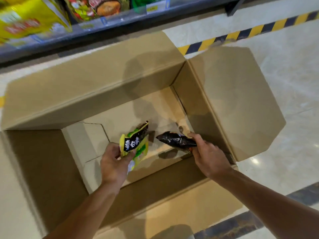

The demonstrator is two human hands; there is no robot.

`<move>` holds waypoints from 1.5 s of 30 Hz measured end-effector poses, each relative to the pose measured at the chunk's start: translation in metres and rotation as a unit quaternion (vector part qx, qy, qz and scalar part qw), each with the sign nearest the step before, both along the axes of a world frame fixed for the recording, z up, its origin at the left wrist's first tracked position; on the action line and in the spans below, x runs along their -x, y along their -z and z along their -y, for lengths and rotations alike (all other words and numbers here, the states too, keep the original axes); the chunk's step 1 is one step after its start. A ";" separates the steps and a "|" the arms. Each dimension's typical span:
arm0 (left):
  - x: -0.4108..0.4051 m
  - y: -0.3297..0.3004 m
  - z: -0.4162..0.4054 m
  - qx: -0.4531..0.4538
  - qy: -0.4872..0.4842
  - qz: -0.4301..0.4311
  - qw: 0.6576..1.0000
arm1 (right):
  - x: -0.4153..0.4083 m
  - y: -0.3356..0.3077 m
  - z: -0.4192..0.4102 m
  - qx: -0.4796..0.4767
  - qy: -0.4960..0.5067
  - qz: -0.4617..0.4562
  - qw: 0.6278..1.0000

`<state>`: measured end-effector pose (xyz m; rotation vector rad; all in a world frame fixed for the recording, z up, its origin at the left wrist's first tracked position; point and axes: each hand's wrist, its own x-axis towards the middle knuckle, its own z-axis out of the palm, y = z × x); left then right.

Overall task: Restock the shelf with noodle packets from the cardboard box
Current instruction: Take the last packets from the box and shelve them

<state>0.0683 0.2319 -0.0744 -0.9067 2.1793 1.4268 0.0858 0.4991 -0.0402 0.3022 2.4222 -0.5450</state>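
Observation:
An open cardboard box (96, 87) stands on the floor below me, flaps spread outward. Both my hands reach inside it. My left hand (114, 163) grips a green and yellow noodle packet (136, 142) with a black label, held upright above the box bottom. To its right, my right hand (207, 156) grips a dark, shiny noodle packet (176, 139) by one end, its other end pointing left. The bare box bottom shows around both packets. The shelf (120, 19) runs along the top of the view.
Yellow packets (29, 18) and a packet with a food picture (96, 7) stand on the shelf, with price tags along its edge. Yellow and black hazard tape (241, 35) crosses the pale tiled floor at the right.

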 end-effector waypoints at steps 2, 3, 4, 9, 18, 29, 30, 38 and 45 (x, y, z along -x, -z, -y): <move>0.006 -0.041 0.029 0.015 -0.008 -0.032 0.999 | 0.005 -0.027 0.013 0.017 0.017 -0.036 0.999; 0.008 -0.062 0.044 0.010 -0.014 -0.047 0.999 | 0.007 -0.042 0.021 0.034 0.034 -0.040 0.998; 0.010 -0.085 0.058 0.003 -0.022 -0.062 0.998 | 0.010 -0.058 0.031 0.047 0.050 -0.041 0.997; 0.017 -0.195 0.123 -0.026 -0.021 -0.119 0.992 | 0.026 -0.153 0.074 0.034 0.048 -0.106 0.993; 0.028 -0.439 0.213 -0.018 -0.007 -0.220 0.975 | 0.036 -0.396 0.159 0.062 0.047 -0.207 0.975; -0.033 -0.655 0.287 -0.035 0.033 -0.273 0.961 | -0.020 -0.627 0.222 0.133 0.112 -0.291 0.941; -0.036 -0.666 0.292 -0.041 0.033 -0.268 0.962 | -0.026 -0.640 0.224 0.142 0.124 -0.292 0.937; -0.061 -0.765 0.295 -0.011 -0.010 -0.320 0.947 | -0.046 -0.715 0.224 0.201 0.119 -0.308 0.922; -0.089 -0.838 0.297 0.042 -0.044 -0.365 0.929 | -0.025 -0.779 0.221 0.241 0.019 -0.379 0.893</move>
